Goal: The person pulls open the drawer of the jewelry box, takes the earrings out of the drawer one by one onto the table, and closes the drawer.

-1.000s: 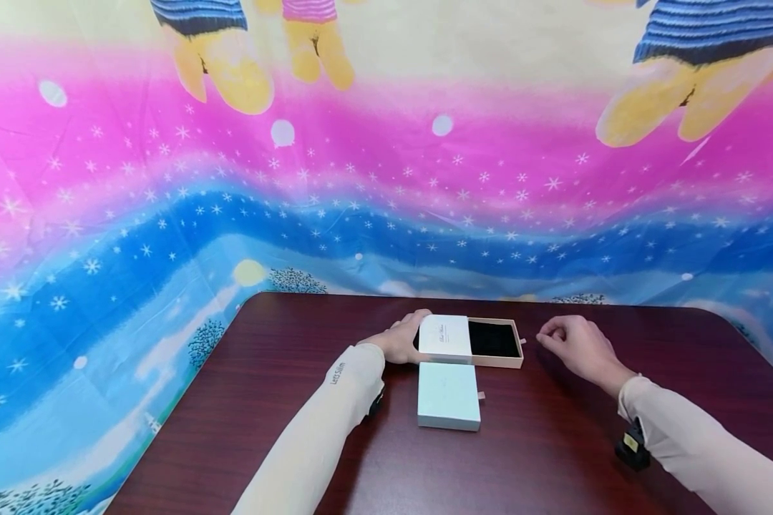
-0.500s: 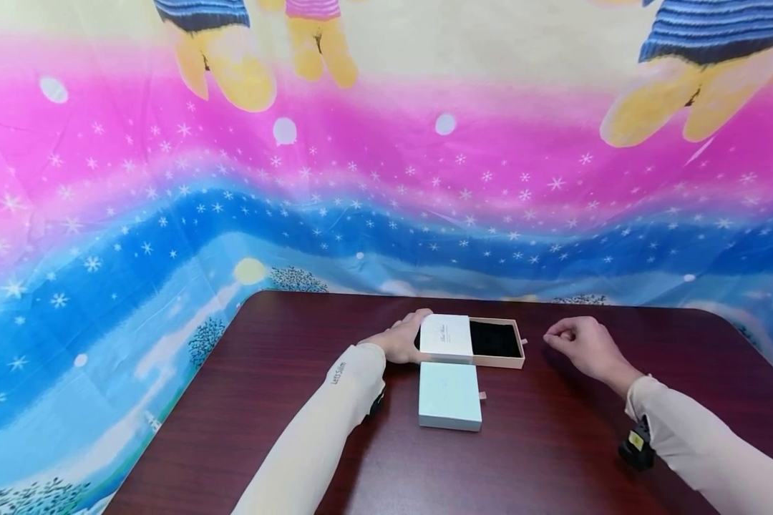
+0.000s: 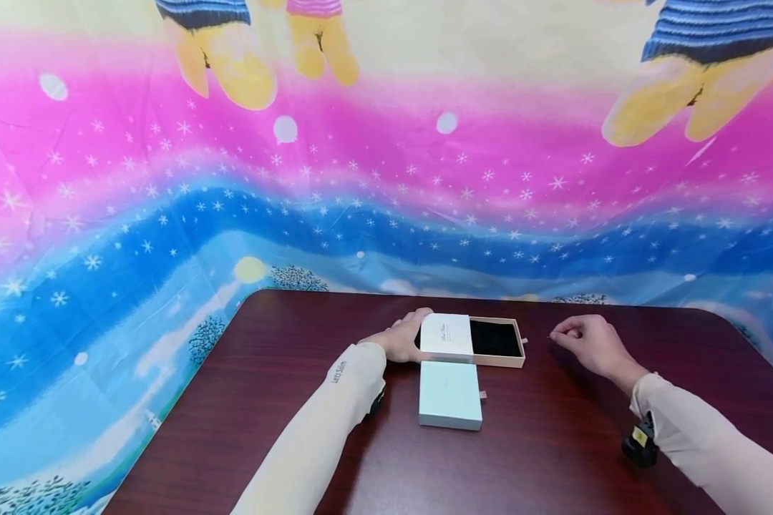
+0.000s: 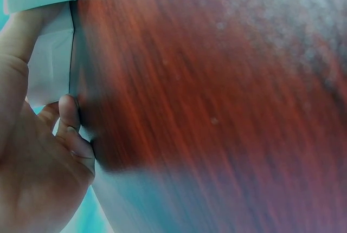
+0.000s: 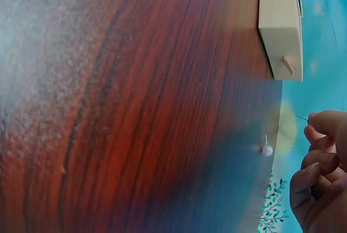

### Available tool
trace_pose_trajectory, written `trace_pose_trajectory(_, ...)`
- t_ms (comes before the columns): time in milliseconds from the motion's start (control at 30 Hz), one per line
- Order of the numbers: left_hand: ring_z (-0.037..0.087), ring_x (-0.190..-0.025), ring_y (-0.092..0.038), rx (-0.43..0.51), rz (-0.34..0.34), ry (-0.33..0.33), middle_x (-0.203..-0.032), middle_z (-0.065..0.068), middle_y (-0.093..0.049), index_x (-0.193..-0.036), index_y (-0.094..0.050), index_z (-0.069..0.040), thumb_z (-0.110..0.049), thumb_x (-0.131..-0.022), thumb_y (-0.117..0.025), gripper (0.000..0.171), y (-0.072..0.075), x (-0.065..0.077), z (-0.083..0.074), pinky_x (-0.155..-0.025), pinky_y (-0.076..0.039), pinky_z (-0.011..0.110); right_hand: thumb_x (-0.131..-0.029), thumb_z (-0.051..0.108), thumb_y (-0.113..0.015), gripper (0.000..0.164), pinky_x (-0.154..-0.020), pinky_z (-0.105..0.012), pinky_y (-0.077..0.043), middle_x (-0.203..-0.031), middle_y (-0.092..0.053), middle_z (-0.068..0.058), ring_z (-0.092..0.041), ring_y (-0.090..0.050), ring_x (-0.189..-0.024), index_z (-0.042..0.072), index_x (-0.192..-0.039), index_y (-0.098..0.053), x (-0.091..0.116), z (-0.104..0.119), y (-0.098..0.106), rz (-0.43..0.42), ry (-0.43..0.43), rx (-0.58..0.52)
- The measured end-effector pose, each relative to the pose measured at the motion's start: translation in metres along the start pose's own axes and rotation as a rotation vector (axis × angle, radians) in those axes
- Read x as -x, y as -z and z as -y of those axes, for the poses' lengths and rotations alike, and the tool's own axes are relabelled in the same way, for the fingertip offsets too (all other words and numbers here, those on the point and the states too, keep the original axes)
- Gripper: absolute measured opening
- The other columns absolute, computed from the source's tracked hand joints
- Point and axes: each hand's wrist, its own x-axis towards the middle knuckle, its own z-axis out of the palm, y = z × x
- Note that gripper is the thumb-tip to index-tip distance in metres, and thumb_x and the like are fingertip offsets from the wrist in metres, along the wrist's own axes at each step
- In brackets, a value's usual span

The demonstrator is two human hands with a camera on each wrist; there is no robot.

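In the head view my left hand grips the left end of a white sliding box sleeve. A cream inner tray with a black lining sticks out to the right of the sleeve. My right hand is right of the tray, apart from it, thumb and index finger pinched together. In the right wrist view a thin metal pin pokes out from that pinch; its rest is hidden by the fingers. A small white ball with a thin post shows left of the fingers, overlapping the table's edge there.
A pale mint box with a small pull tab lies directly in front of the white one. Both are on a dark red wooden table. Behind it hangs a printed cloth backdrop.
My right hand has drifted a little to the right, away from the tray, its fingers still pinched. The left hand and both boxes hold their places.
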Motion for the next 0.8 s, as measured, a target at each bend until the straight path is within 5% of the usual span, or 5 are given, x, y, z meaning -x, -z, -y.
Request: trace_pose_trajectory(800, 0.029, -0.135, -0.041, 0.005, 0.004, 0.007, -0.155, 0.010, -0.037, -0.160, -0.015, -0.016, -0.033, -0.091, -0.075, 0.094, 0.001, 0.001, -0.001, -0.115, -0.033, 0.047, -0.097, 0.018, -0.067, 0.021, -0.059, -0.028, -0.037, -0.066, -0.058, -0.002, -0.014, -0.047, -0.058, 0.000, -0.103, -0.075, 0.001, -0.014, -0.010, 0.019, -0.047, -0.014)
